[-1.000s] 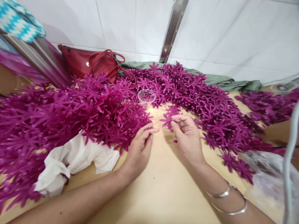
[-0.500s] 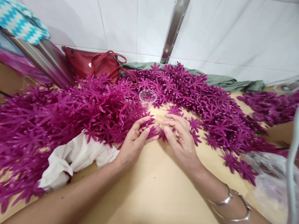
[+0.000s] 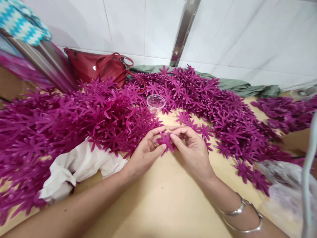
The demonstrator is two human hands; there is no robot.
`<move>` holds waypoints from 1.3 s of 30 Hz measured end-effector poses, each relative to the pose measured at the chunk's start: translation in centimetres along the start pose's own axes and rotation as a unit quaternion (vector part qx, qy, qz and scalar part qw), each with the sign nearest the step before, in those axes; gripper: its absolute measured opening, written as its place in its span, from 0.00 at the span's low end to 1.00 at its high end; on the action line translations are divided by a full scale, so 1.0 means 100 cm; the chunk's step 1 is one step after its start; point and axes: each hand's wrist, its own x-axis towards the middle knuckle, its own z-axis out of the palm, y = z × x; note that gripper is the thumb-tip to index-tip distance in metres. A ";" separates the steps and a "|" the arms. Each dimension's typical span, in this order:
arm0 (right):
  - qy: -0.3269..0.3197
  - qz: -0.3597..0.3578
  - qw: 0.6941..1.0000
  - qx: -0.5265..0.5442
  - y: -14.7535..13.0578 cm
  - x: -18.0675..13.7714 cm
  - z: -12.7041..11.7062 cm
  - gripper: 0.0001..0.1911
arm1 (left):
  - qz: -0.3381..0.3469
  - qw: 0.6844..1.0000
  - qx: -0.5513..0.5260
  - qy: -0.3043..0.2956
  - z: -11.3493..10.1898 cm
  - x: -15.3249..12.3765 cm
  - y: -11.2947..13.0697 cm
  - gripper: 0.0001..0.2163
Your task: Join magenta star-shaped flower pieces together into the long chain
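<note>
Head view: 1 magenta flower piece (image 3: 165, 140) held up between the hands, over the tan tabletop (image 3: 163, 205). Left hand (image 3: 145, 152) grasps its left side, thumb on top; right hand (image 3: 193, 150) pinches its right side. Clear cup (image 3: 156, 108) just beyond, against the heaped magenta pieces (image 3: 106, 115). White cloth (image 3: 81, 162) left.

I count two bare hands here — one left hand (image 3: 146, 153), one right hand (image 3: 195, 152) — and one purple flower (image 3: 165, 141) held between them. Around them I see one clear cup (image 3: 155, 107), one red bag (image 3: 86, 62), one crumpled white cloth (image 3: 84, 162), one zigzag-patterned cloth (image 3: 22, 23) and one pale cable (image 3: 307, 181). The heaped flowers (image 3: 111, 122) overlap, too many for me to number.
</note>
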 end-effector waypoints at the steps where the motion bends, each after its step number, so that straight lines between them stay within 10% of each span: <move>1: -0.002 0.002 1.000 0.004 -0.002 0.000 0.000 0.03 | 0.006 1.000 0.012 0.003 0.000 0.000 -0.001 0.23; 13: -0.067 -0.005 0.998 -0.008 0.004 -0.002 0.002 0.08 | 0.039 0.995 0.007 0.092 -0.002 0.004 -0.001 0.21; 29: 0.062 0.035 0.996 0.050 0.000 0.007 -0.002 0.12 | 0.050 0.989 0.065 0.119 -0.004 0.001 0.000 0.13; 39: 0.077 0.034 0.996 0.023 0.005 0.009 -0.005 0.14 | 0.008 0.983 -0.113 0.142 -0.001 0.004 0.004 0.11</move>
